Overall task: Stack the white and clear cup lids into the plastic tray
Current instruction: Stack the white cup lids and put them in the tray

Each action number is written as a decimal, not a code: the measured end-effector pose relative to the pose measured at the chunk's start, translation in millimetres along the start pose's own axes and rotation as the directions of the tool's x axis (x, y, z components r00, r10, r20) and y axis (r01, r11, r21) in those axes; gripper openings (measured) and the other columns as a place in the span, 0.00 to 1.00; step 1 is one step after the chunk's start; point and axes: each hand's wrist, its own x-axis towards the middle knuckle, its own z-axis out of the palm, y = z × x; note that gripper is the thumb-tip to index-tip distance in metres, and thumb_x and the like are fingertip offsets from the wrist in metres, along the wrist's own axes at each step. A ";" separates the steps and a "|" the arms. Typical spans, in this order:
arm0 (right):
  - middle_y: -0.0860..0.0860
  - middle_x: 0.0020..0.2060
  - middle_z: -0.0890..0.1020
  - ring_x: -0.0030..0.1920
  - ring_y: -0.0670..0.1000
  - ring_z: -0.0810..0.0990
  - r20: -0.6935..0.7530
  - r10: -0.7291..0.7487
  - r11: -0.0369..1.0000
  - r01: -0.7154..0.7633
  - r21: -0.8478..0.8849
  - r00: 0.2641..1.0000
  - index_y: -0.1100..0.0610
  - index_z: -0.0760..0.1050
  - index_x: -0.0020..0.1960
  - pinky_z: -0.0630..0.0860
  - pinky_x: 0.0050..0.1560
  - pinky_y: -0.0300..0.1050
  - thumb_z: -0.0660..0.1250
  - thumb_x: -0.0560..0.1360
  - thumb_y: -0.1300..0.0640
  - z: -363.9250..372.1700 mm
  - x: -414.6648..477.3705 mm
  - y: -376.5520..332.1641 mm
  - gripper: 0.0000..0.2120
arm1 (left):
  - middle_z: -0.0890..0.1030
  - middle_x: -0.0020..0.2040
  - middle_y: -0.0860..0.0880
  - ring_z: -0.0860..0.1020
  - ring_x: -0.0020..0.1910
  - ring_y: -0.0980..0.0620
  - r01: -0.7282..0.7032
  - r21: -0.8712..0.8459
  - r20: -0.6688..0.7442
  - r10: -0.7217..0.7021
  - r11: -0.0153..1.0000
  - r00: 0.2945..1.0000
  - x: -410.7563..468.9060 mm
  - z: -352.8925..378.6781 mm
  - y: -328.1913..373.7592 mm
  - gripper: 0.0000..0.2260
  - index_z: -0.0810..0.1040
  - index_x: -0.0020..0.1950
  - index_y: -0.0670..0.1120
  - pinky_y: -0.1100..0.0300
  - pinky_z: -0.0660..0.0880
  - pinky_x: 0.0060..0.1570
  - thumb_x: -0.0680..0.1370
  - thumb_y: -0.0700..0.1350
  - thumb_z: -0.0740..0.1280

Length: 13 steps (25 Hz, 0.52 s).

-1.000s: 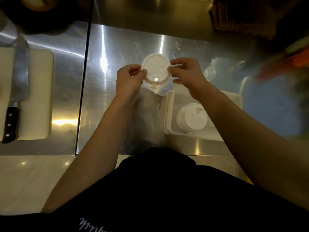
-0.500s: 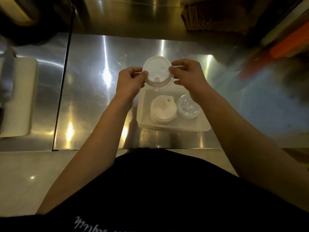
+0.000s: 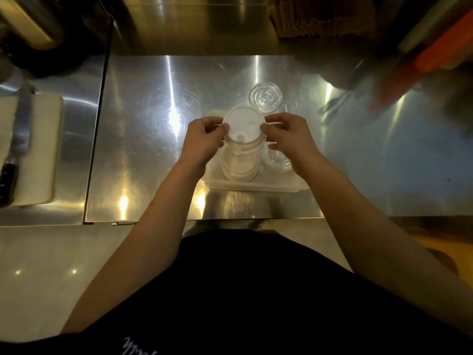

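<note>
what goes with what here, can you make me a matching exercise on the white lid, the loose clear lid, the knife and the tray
Things:
1. white lid
2. clear lid
3. knife
4. tray

Places:
A. on the cutting board at far left
B. pinched between both hands
C. on the steel counter beyond the hands
D. under the hands, holding stacked lids

Pairs: 1-B, 2-C, 3-A, 4-D

Shiny steel counter (image 3: 153, 103) everywhere, glare streaks all over it. Off to the left there's a white cutting board (image 3: 38, 149) with a black-handled knife (image 3: 15, 144) lying lengthwise on it. Top right is a blurry orange thing (image 3: 419, 60), can't tell what. Top left, some dark rounded pot-ish thing (image 3: 33, 24).
</note>
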 end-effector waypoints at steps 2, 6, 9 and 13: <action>0.55 0.46 0.83 0.44 0.51 0.81 -0.025 0.025 1.000 -0.025 0.009 0.999 0.59 0.78 0.58 0.78 0.41 0.42 0.70 0.74 0.57 5.4 -3.9 8.3 0.14 | 0.82 0.44 0.47 0.80 0.45 0.51 -0.002 0.034 0.033 0.001 0.999 0.999 0.9 -3.6 -2.4 0.08 0.80 0.55 0.42 0.54 0.78 0.49 0.77 0.41 0.67; 0.54 0.44 0.82 0.43 0.51 0.81 -0.089 0.057 0.998 -0.056 0.014 0.994 0.59 0.78 0.57 0.77 0.39 0.42 0.70 0.74 0.58 15.7 -12.4 22.4 0.13 | 0.83 0.46 0.47 0.80 0.46 0.50 -0.032 0.123 0.085 0.021 0.992 0.996 2.2 -7.3 -8.8 0.09 0.81 0.56 0.43 0.48 0.78 0.56 0.78 0.41 0.66; 0.56 0.46 0.84 0.44 0.53 0.82 -0.126 0.081 0.997 -0.079 0.019 0.989 0.60 0.78 0.57 0.80 0.43 0.47 0.70 0.73 0.58 21.7 -19.2 32.5 0.13 | 0.83 0.51 0.45 0.81 0.51 0.49 -0.067 0.203 0.120 0.043 0.977 0.992 2.0 -7.4 -13.7 0.11 0.81 0.59 0.42 0.47 0.78 0.59 0.79 0.42 0.64; 0.53 0.45 0.84 0.43 0.50 0.83 -0.153 0.113 0.994 -0.113 0.012 0.982 0.57 0.78 0.57 0.81 0.41 0.45 0.70 0.73 0.56 25.2 -27.7 41.6 0.13 | 0.83 0.56 0.45 0.80 0.55 0.48 -0.089 0.307 0.160 0.041 0.947 0.986 -0.7 -6.6 -19.1 0.13 0.80 0.62 0.43 0.48 0.77 0.60 0.80 0.43 0.63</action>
